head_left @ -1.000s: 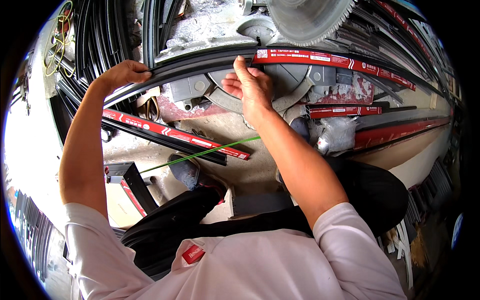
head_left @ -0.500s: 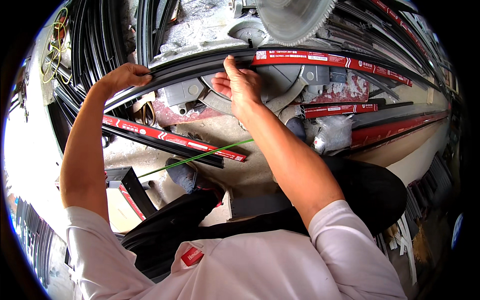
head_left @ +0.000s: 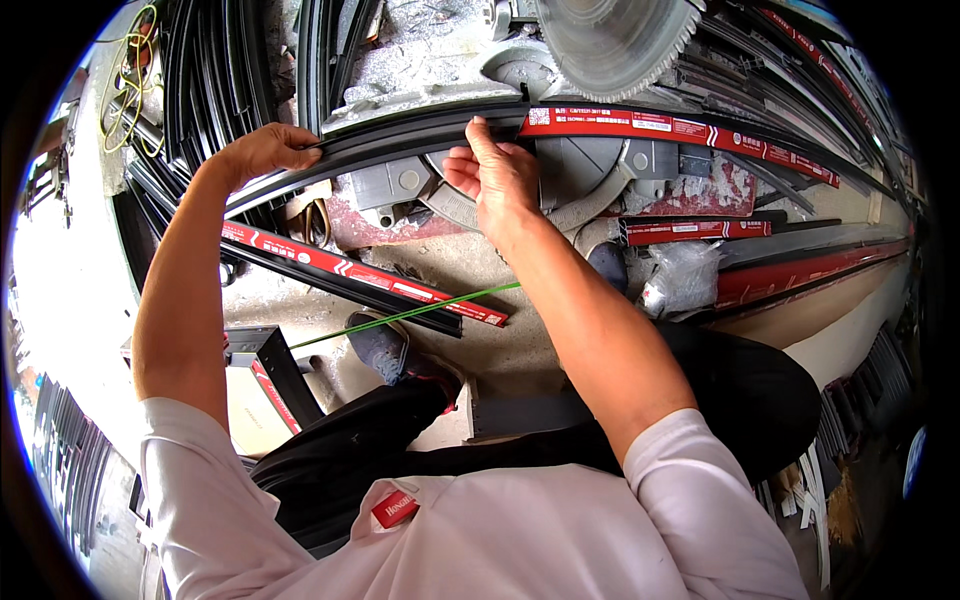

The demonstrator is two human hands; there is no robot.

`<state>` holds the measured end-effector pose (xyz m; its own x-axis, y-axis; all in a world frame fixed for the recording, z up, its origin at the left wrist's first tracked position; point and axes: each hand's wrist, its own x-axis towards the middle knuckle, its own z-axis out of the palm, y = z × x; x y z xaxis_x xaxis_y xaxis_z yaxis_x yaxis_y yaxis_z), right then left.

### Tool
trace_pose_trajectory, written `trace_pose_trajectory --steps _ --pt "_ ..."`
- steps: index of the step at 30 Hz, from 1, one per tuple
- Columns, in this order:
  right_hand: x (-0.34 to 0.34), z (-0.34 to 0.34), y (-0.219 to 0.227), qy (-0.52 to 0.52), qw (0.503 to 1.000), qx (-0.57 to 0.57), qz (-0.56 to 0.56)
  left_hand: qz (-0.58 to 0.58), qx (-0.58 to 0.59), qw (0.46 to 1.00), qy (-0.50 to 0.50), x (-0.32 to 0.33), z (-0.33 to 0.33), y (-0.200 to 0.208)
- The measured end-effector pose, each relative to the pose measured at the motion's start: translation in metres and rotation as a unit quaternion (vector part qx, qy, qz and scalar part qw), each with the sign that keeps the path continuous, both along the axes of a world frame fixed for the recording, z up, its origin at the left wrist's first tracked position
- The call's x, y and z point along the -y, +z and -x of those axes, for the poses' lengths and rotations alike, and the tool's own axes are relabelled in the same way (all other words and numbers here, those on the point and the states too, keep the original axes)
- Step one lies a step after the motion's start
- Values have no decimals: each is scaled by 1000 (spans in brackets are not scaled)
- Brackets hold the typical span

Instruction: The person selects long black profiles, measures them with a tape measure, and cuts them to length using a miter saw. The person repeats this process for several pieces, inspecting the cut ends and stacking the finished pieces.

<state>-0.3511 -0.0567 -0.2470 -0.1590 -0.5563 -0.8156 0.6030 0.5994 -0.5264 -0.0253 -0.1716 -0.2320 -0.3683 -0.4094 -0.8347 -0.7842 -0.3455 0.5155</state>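
A long black metal profile point(head_left: 400, 139) lies crosswise on the grey bed of a miter saw. My left hand point(head_left: 262, 156) is closed around its left stretch, thumb on the near side. Near the middle, my right hand point(head_left: 505, 185) presses its thumb on the profile's face, its other fingers curled at the near edge. Just right of that thumb, a black profile with a red printed film point(head_left: 640, 122) runs on to the right. Above it hangs the toothed round saw blade point(head_left: 620, 45). Whether the two lengths touch I cannot tell.
More black profiles point(head_left: 215, 80) are stacked at the far left beside a yellow cord point(head_left: 128, 90). Red-filmed lengths point(head_left: 370, 275) lie below the saw, with a green strap point(head_left: 420, 307) across them. Crumpled clear plastic point(head_left: 682, 275) lies at right. Pale shavings cover the saw's surroundings.
The whole view has shifted, so everything sits slightly further right and lower. Both hands keep their places on the black profile.
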Motion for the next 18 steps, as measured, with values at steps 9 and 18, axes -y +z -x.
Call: trace_pose_trajectory --steps 9,18 --pt "-1 -1 -2 -3 1000 0 16 29 -34 999 14 -4 6 2" --pt "-2 -2 -3 -1 1000 1 23 161 -8 986 33 -28 43 11"
